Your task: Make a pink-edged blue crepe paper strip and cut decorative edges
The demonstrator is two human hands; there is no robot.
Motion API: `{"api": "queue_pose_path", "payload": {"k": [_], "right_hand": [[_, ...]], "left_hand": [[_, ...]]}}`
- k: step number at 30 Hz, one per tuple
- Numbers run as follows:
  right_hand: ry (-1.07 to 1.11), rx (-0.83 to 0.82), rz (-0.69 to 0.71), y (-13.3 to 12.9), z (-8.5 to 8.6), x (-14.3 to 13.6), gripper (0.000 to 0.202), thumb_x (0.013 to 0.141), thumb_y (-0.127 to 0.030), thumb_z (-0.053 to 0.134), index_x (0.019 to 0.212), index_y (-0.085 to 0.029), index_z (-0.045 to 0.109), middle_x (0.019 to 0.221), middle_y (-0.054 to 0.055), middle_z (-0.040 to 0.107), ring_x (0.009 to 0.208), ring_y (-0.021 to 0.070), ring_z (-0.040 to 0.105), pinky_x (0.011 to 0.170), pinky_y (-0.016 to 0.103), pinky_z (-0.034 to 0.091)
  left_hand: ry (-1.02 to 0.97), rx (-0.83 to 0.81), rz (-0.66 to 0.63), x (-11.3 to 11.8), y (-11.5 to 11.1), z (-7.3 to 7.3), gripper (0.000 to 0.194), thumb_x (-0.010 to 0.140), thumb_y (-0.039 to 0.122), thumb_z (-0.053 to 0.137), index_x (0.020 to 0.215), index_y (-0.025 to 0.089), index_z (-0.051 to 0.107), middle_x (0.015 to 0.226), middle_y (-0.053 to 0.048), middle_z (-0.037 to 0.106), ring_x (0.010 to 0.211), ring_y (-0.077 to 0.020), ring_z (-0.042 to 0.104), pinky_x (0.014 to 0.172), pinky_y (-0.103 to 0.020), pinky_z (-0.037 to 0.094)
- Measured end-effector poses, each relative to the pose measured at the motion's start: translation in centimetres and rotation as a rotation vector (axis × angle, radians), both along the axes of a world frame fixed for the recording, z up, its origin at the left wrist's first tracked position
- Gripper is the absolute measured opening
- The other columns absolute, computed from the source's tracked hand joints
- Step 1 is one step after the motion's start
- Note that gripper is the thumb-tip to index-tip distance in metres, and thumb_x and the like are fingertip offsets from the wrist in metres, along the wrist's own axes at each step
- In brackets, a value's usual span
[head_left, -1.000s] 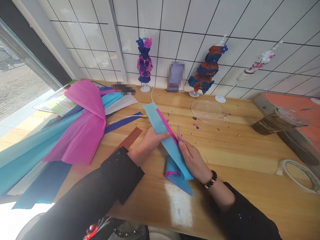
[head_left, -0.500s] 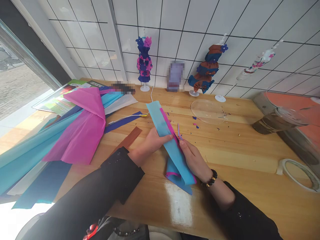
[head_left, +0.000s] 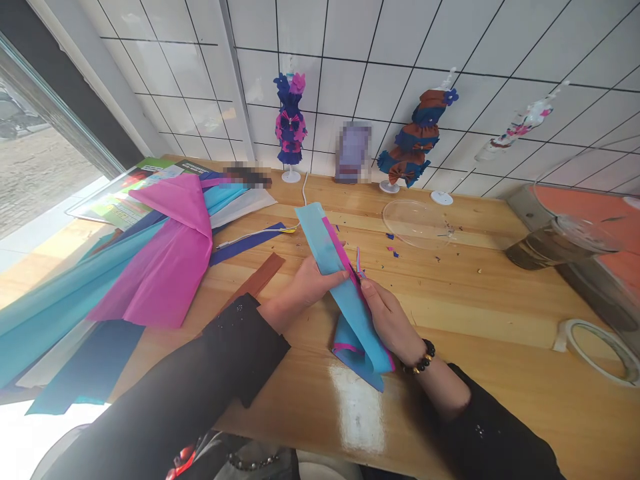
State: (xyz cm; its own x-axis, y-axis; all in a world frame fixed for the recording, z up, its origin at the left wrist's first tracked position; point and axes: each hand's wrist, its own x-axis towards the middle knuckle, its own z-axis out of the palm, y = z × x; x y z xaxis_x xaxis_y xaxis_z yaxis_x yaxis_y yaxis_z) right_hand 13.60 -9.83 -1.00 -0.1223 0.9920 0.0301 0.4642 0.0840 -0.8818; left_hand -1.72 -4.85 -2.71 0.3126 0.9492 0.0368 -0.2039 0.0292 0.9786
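A long light-blue strip with a pink edge (head_left: 327,247) slants across the middle of the head view, its lower end folded over near the table's front. My left hand (head_left: 313,280) is closed on it from the left, thumb lying across the blue face. On the strip's right side my right hand (head_left: 387,310) is closed at the pink edge, with a bead bracelet (head_left: 424,357) at its wrist. A thin pink-and-blue sliver (head_left: 359,259) sticks up by its fingertips. A small dark tool seems to be between those fingers, mostly hidden.
Pink (head_left: 173,267) and blue sheets (head_left: 75,273) lie at the left. A brown strip (head_left: 260,277) and a dark blue strip (head_left: 247,245) are nearer. Small dressed figures stand by the tiled wall. A clear lid (head_left: 415,223), a drink cup (head_left: 550,243) and a tape roll (head_left: 597,353) are rightward.
The whole view has shifted very slightly. Both hands and the strip keep nearly the same pose.
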Motion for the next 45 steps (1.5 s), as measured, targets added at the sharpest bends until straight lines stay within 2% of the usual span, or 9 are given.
{"api": "queue_pose_path", "payload": {"k": [6,18,24,31,36,45], "right_hand": [[0.002,-0.008,0.001,-0.05,0.17,-0.07,0.047,0.087,-0.051,0.03,0.102,-0.018,0.06,0.104,0.007,0.064,0.1,0.0218,0.055,0.08,0.032,0.045],[-0.038,-0.003,0.006,0.06,0.11,-0.06,0.046,0.089,-0.048,0.029,0.107,-0.018,0.058,0.106,0.008,0.064,0.099,0.0218,0.055,0.08,0.033,0.044],[-0.083,0.012,0.006,0.1,0.08,0.0,0.044,0.089,-0.048,0.029,0.102,-0.019,0.06,0.098,0.007,0.065,0.094,0.0215,0.057,0.079,0.032,0.044],[-0.118,-0.006,0.014,0.07,0.0,0.06,0.044,0.089,-0.047,0.029,0.102,-0.018,0.059,0.102,0.008,0.064,0.097,0.0223,0.055,0.079,0.033,0.044],[-0.069,0.009,0.007,-0.08,-0.07,0.04,0.042,0.089,-0.047,0.03,0.104,-0.019,0.059,0.105,0.007,0.064,0.1,0.0216,0.055,0.082,0.033,0.043],[-0.012,0.005,0.01,-0.12,-0.15,0.08,0.044,0.088,-0.047,0.031,0.106,-0.019,0.06,0.105,0.007,0.064,0.103,0.0223,0.054,0.083,0.034,0.044]], "left_hand": [[-0.009,-0.013,-0.004,0.05,-0.06,0.12,0.046,0.065,0.036,0.07,0.106,0.017,0.058,0.1,-0.007,0.064,0.09,-0.022,0.06,0.08,-0.035,0.048],[-0.007,-0.007,-0.009,-0.02,-0.04,0.19,0.05,0.066,0.033,0.07,0.111,0.018,0.055,0.102,-0.007,0.064,0.093,-0.0222,0.059,0.081,-0.035,0.048],[0.01,-0.007,0.022,-0.23,0.02,0.21,0.051,0.068,0.033,0.067,0.115,0.019,0.052,0.101,-0.006,0.064,0.093,-0.0219,0.059,0.082,-0.036,0.047],[-0.011,-0.007,0.072,-0.27,0.37,0.03,0.054,0.066,0.033,0.069,0.115,0.018,0.052,0.108,-0.008,0.062,0.101,-0.0246,0.056,0.086,-0.038,0.046],[0.002,-0.009,0.046,-0.25,0.37,0.19,0.058,0.066,0.034,0.069,0.118,0.019,0.05,0.108,-0.008,0.062,0.1,-0.0245,0.057,0.084,-0.037,0.046],[0.05,0.033,-0.013,-0.11,-0.15,0.66,0.052,0.067,0.033,0.068,0.115,0.021,0.052,0.108,-0.005,0.062,0.098,-0.0228,0.058,0.084,-0.035,0.047]]}}
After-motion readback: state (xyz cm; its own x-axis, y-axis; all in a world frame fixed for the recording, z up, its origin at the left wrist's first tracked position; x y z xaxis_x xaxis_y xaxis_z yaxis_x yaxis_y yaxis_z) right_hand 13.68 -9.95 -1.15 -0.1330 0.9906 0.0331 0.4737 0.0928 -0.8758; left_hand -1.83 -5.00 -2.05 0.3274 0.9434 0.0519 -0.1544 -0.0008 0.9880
